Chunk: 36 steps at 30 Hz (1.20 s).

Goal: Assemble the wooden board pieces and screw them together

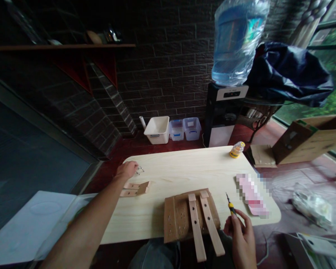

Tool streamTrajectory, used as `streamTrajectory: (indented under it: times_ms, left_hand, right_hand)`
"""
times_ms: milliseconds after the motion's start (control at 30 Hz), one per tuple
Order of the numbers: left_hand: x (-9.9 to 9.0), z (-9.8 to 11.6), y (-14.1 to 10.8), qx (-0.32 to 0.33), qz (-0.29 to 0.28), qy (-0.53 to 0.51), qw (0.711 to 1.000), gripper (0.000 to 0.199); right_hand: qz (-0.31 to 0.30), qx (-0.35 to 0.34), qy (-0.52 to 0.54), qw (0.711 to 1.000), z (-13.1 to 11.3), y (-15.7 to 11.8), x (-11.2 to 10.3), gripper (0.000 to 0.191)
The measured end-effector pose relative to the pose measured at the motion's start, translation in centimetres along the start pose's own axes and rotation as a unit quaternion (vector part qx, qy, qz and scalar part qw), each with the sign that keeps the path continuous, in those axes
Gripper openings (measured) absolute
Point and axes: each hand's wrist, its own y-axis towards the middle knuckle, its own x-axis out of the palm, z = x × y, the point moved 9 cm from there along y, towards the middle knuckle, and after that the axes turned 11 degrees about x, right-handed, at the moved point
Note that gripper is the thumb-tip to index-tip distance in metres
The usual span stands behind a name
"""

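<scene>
In my right hand is a small screwdriver with a yellow and black handle, its tip pointing up and away. My left hand reaches to the table's far left, fingers bent together at some thin metal pieces; what the fingertips pinch is hidden. Just nearer me lies a small wooden assembly of joined strips. In front of me, a brown cardboard piece dotted with holes rests at the table edge. Across it lie a wooden strip and a second wooden strip, both with dark holes, overhanging the edge.
On the pale table stand a yellow-based clear container and a blurred pink item. Plastic bins and a water dispenser stand beyond. A cardboard box sits right; a white panel is left.
</scene>
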Motion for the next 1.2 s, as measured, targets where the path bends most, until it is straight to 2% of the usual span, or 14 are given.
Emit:
streamTrajectory:
  times_ms: [133, 233, 300, 433, 533, 600, 633, 700, 767, 833, 900, 1000, 1100, 1200]
  left_hand:
    - [0.2, 0.0, 0.5, -0.008, -0.014, 0.006, 1.000, 0.029]
    - [-1.3, -0.8, -0.3, -0.048, 0.007, 0.013, 0.999, 0.031]
    - [-3.4, -0.5, -1.4, -0.030, 0.057, 0.004, 0.998, 0.031]
    - [-10.2, 3.2, -5.3, 0.100, 0.216, -0.068, 0.969, 0.027]
    - [-15.1, 5.7, -9.5, 0.087, 0.340, -0.184, 0.918, 0.025]
    - [-16.6, 7.7, -12.8, 0.056, 0.398, -0.301, 0.865, 0.026]
    - [-16.5, 8.8, -14.6, 0.042, 0.420, -0.368, 0.829, 0.027]
    - [-14.7, 11.8, -18.3, 0.021, 0.437, -0.485, 0.757, 0.033]
    - [-11.4, 15.9, -21.7, 0.025, 0.404, -0.561, 0.722, 0.039]
    - [-7.5, 20.3, -24.9, 0.048, 0.345, -0.592, 0.727, 0.042]
    - [-3.6, 23.7, -27.5, 0.050, 0.285, -0.611, 0.737, 0.042]
    - [0.7, 26.6, -30.0, 0.015, 0.209, -0.607, 0.766, 0.040]
    - [2.2, 28.0, -30.9, 0.002, 0.171, -0.574, 0.801, 0.033]
    - [2.3, 28.8, -30.9, 0.007, 0.154, -0.534, 0.832, 0.029]
  right_hand:
    - [-0.006, -0.008, -0.007, 1.000, -0.2, 0.3, 0.3, 0.053]
    - [-0.014, -0.018, -0.014, 1.000, -0.4, 0.2, 0.4, 0.052]
    - [-0.020, -0.021, -0.014, 0.999, -0.5, -0.1, 0.4, 0.053]
    - [-0.042, -0.037, -0.020, 0.998, -0.7, -1.8, 0.5, 0.052]
    - [-0.053, -0.049, -0.022, 0.997, -1.0, -3.7, 0.3, 0.056]
    - [-0.058, -0.058, -0.027, 0.996, -1.3, -5.0, 0.2, 0.060]
    - [-0.062, -0.065, -0.030, 0.996, -1.5, -5.6, 0.1, 0.062]
    - [-0.069, -0.082, -0.036, 0.994, -1.9, -6.6, -0.1, 0.062]
    - [-0.076, -0.101, -0.057, 0.990, -2.2, -7.4, -0.3, 0.058]
    - [-0.078, -0.117, -0.082, 0.987, -2.3, -7.8, -0.6, 0.054]
    - [-0.074, -0.125, -0.092, 0.985, -2.2, -8.1, -1.1, 0.052]
    - [-0.070, -0.132, -0.084, 0.985, -2.3, -8.3, -1.6, 0.051]
    - [-0.086, -0.139, -0.092, 0.982, -2.3, -8.7, -1.4, 0.050]
    - [-0.090, -0.146, -0.121, 0.978, -2.3, -8.9, -1.1, 0.050]
